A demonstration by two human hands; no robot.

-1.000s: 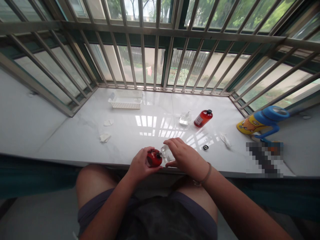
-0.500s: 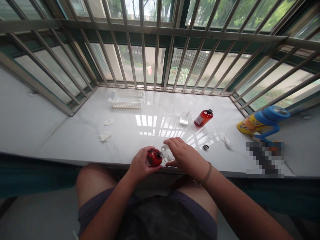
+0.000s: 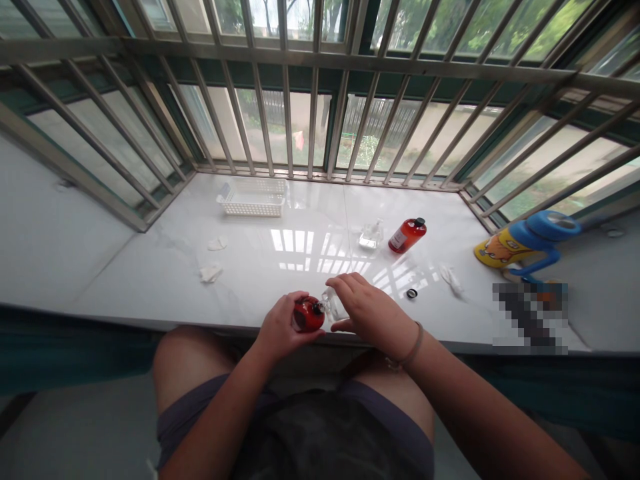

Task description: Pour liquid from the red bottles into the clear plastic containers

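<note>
My left hand point(image 3: 283, 325) is closed round a red bottle point(image 3: 309, 315) near the front edge of the white counter point(image 3: 165, 287). In my right hand point(image 3: 365, 303) is a small clear glass bottle point(image 3: 335, 305), tilted with its neck at the mouth of the red one. Fingers and palm cover part of both bottles. Whether any liquid passes between them is too small to tell. A small black cap point(image 3: 411, 293) lies on the counter to the right of my right hand.
Further back stand another red bottle point(image 3: 407, 236) with a black cap and a clear glass bottle point(image 3: 371, 236). A white basket point(image 3: 253, 200) sits at the back left. Crumpled tissues point(image 3: 211, 273) lie left, a blue-and-yellow flask point(image 3: 525, 241) right. Metal bars point(image 3: 315, 120) line the window.
</note>
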